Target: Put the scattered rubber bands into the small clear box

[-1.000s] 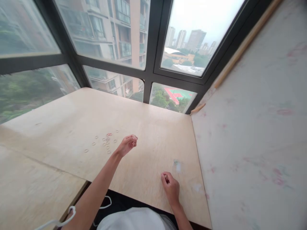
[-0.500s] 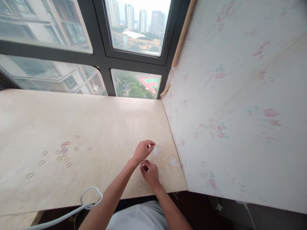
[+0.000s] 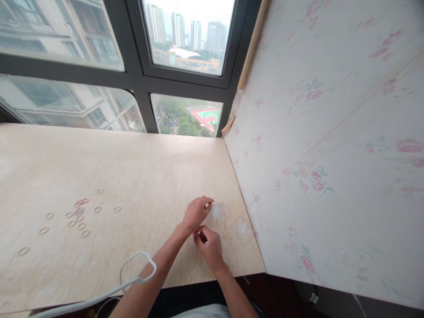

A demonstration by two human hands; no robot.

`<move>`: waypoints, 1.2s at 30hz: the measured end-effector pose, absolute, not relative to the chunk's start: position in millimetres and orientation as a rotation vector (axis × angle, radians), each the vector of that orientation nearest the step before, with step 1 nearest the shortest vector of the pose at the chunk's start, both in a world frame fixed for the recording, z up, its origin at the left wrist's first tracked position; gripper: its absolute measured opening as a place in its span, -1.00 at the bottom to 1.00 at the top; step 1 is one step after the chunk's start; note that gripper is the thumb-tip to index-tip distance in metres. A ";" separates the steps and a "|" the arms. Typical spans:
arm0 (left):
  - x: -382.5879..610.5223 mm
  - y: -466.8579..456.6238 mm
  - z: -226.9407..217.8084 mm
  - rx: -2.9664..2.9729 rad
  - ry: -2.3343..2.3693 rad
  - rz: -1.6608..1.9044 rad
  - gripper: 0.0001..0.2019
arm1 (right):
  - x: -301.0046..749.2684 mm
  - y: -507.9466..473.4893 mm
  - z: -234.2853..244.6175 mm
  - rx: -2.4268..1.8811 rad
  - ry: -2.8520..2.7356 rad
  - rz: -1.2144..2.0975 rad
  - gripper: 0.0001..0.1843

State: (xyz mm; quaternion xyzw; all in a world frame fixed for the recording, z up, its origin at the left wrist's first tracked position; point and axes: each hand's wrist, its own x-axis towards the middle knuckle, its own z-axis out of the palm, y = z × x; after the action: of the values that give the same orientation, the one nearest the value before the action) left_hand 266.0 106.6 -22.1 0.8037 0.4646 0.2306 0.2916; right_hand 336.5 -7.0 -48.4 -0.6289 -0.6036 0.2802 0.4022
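Below the dark window frame (image 3: 136,84), on the pale table (image 3: 155,172), the fingers (image 3: 209,201) of the left hand (image 3: 196,215) are drawn nearly together at the left edge of a clear plastic box (image 3: 218,212), whose long axis cannot be made out. The right hand (image 3: 210,247) is placed nearer the body, its thumb and forefinger almost closed; whether anything is gripped by either hand cannot be told. Farther right, a clear piece with a white patch (image 3: 243,229) is seen near the wall (image 3: 298,212); well apart to the left, thin rings (image 3: 81,226) are scattered.
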 end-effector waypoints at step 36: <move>141.6 33.4 -55.5 1.631 1.545 1.142 -0.84 | 293.8 33.5 -22.0 -1.392 -1.478 1.189 -0.61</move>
State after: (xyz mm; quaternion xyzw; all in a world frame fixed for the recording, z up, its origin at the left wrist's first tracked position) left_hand 141.6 33.4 -55.5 0.6163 0.5836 0.4315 0.3056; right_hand 293.8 33.5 -22.0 -0.5463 -0.5800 0.4665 0.3840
